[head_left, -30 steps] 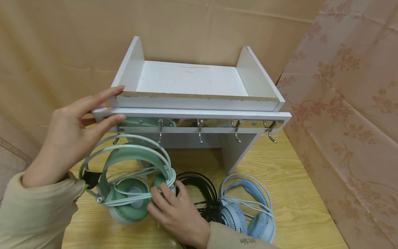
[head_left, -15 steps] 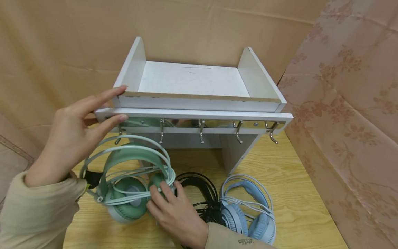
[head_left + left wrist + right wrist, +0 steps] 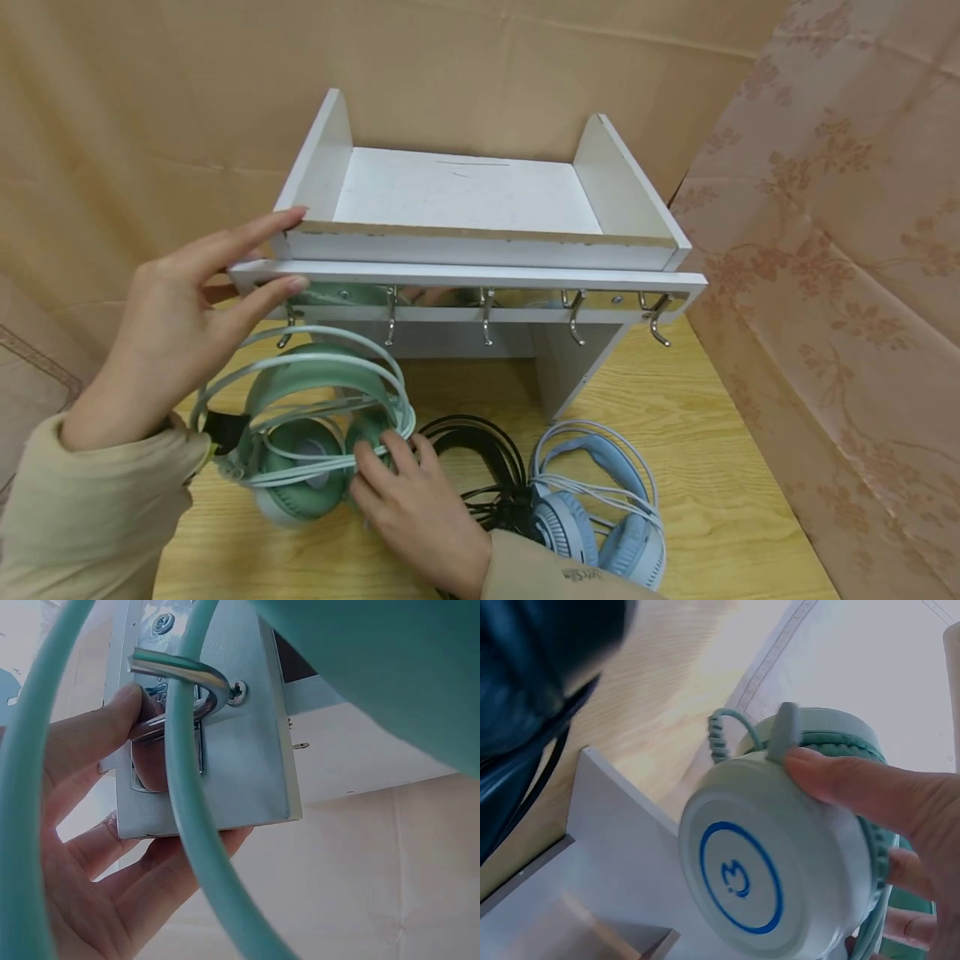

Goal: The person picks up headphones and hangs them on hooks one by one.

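Green headphones (image 3: 322,373) with a white outer shell and bundled cord hang in front of the left end of a white shelf (image 3: 465,192). My right hand (image 3: 420,508) grips their right earcup; the right wrist view shows my thumb on the white cup (image 3: 742,877) beside its boom stub (image 3: 784,731). My left hand (image 3: 176,304) holds the left end of the shelf's hook rail (image 3: 450,273), thumb in front and fingers above and behind. In the left wrist view, a green headband wire (image 3: 184,757) passes beside the metal hook (image 3: 202,675); whether it bears on the hook I cannot tell.
Black headphones (image 3: 483,454) and light blue headphones (image 3: 592,508) lie on the wooden table (image 3: 735,500) to the right. Several more metal hooks (image 3: 486,321) run along the rail. A beige curtain (image 3: 487,67) hangs behind, a floral cloth (image 3: 847,292) on the right.
My right hand has shifted the green headphones' earcups slightly left and away from me. The left hand keeps its hold on the rail.
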`<state>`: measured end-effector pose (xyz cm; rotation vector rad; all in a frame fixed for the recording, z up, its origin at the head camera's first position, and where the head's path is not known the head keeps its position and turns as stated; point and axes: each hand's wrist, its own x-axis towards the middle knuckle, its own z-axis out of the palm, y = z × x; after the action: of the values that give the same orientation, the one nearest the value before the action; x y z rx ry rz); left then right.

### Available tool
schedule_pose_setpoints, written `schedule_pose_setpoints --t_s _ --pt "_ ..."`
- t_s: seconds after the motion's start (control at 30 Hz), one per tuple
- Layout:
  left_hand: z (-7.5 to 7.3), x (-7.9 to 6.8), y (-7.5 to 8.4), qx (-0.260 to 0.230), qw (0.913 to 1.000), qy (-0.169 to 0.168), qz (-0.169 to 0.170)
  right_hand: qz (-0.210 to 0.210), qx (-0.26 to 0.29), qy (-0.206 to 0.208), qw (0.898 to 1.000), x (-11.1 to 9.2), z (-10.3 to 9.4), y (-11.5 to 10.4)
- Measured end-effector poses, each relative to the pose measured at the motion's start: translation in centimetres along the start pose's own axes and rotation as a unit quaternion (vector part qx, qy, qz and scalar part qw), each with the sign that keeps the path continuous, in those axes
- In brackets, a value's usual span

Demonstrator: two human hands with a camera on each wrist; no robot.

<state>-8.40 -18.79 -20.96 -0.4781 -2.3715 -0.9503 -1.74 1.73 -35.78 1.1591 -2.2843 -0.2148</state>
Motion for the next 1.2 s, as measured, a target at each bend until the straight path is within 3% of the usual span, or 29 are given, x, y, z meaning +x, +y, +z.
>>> schedule_pose_setpoints --t_s 0.13,0.27,0.57,0.87,1.2 --pt "-0.1 0.0 0.1 0.003 1.0 -0.004 -0.002 0.026 0.028 -0.031 0.999 0.2 0.3 -0.4" --pt "-0.1 0.0 0.1 0.006 1.0 -0.002 -0.002 0.036 0.038 -0.028 0.998 0.4 0.4 -0.6" --pt "-0.1 0.0 0.1 0.008 1.0 -0.001 -0.001 -0.002 0.039 -0.065 0.997 1.0 0.0 0.4" --pt "0.0 0.0 0.1 0.006 1.0 -0.004 -0.001 0.007 0.047 -0.043 0.998 1.3 0.2 0.3" --pt "-0.1 -0.1 0.1 0.011 0.9999 -0.004 -0.003 -0.006 0.08 -0.061 0.995 1.7 0.7 0.5"
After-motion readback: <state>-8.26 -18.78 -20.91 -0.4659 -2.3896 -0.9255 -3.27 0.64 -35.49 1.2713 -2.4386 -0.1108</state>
